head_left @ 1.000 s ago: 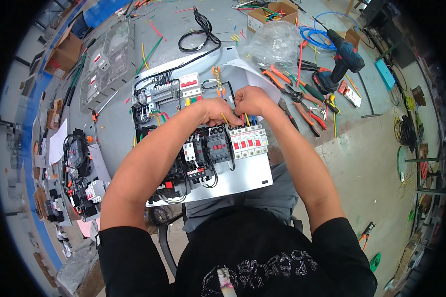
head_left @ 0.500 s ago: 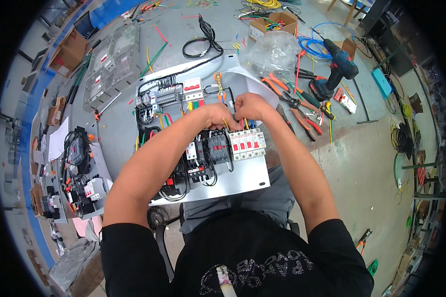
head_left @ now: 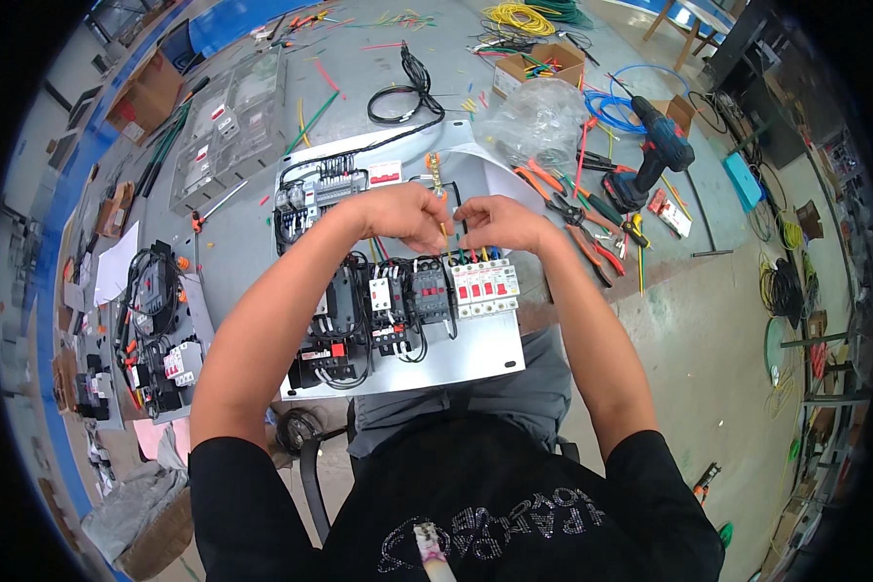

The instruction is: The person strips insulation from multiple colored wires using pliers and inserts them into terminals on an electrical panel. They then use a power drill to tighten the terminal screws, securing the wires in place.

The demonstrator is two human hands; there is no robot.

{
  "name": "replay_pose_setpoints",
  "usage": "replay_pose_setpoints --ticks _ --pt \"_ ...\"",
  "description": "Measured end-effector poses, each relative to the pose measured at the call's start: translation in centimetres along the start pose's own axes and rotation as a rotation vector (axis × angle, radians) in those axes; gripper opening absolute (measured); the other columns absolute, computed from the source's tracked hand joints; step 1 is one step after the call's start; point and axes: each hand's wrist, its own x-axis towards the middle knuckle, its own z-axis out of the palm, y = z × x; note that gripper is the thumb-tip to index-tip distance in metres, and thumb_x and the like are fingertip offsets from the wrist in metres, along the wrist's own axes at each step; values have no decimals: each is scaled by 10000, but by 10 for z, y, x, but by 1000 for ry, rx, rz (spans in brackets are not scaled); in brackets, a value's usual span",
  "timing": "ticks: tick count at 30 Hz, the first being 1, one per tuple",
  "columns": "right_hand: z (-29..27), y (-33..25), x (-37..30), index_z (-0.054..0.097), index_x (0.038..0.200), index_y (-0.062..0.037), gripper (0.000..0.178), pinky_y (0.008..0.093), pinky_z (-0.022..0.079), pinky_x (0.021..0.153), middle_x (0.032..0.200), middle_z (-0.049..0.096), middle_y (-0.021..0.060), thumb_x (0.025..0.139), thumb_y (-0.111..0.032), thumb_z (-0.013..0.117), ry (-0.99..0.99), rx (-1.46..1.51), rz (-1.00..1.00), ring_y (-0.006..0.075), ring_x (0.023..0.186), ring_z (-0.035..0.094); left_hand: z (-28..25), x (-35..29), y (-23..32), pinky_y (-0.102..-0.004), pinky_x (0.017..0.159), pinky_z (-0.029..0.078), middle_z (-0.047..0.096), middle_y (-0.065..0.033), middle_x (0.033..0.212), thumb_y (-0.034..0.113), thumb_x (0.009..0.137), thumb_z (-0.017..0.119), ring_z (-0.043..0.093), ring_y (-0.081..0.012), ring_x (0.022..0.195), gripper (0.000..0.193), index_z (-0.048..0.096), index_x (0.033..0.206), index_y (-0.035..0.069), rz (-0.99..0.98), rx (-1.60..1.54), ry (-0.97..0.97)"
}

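Observation:
A metal mounting plate [head_left: 485,359] carries a row of circuit breakers [head_left: 485,288] with red switches at its right side. Short coloured wires [head_left: 482,255] rise from the breakers' far edge. Above them, my left hand [head_left: 412,215] pinches a thin yellow wire [head_left: 446,235] between its fingertips. My right hand [head_left: 502,223] is beside it, thumb and fingers drawn together near the wires; what they hold is hidden. Left of the breakers sits a black contactor [head_left: 430,293], with more black wired devices [head_left: 335,301] further left.
Pliers [head_left: 592,247], a cordless drill [head_left: 650,155] and a clear plastic bag [head_left: 533,121] lie to the right. A cardboard box [head_left: 543,70] and coiled black cable [head_left: 407,92] are at the back. Grey enclosures [head_left: 228,131] and another wired panel [head_left: 155,339] are at the left.
Both hands have lifted slightly away from the breakers' terminals, and the left has shifted a little to the left. The yellow wire stays at its fingertips. The view has shifted slightly.

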Motion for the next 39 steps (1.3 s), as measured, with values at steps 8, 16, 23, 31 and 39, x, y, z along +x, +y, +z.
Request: replay_pose_setpoints --ticks 8,16,23,31,39 --pt "30 -24 -7 786 1025 -103 500 436 558 886 996 731 147 685 -440 931 291 -493 -39 340 981 704 -1 40 -8 -268 626 640 765 -115 866 71 961 756 778 -166 759 124 747 999 -47 -67 -117 415" --pt "30 -41 14 781 895 -119 367 420 572 838 897 781 55 681 -369 943 168 -408 267 272 957 733 -20 60 -17 -281 597 642 753 -123 821 146 988 750 763 -175 709 186 741 964 -38 -170 -153 384" --pt "25 -27 24 816 992 -173 322 424 577 908 1044 791 59 721 -333 884 142 -493 291 274 1064 737 -6 19 5 -274 750 668 798 -123 1008 257 999 758 800 -201 889 264 754 1088 8 -214 -317 27" --pt "23 -31 30 821 1086 -203 319 477 544 954 1131 787 53 774 -269 808 127 -475 314 284 1137 723 16 30 -7 -253 788 644 792 -75 1003 87 938 796 793 -157 904 146 748 1062 27 -233 -79 -16" --pt "21 -30 27 788 1166 -218 373 505 507 981 1216 764 32 795 -260 789 114 -448 321 264 1202 695 34 43 -23 -254 738 643 781 -92 956 10 907 789 775 -157 808 91 756 991 -1 -202 -69 119"
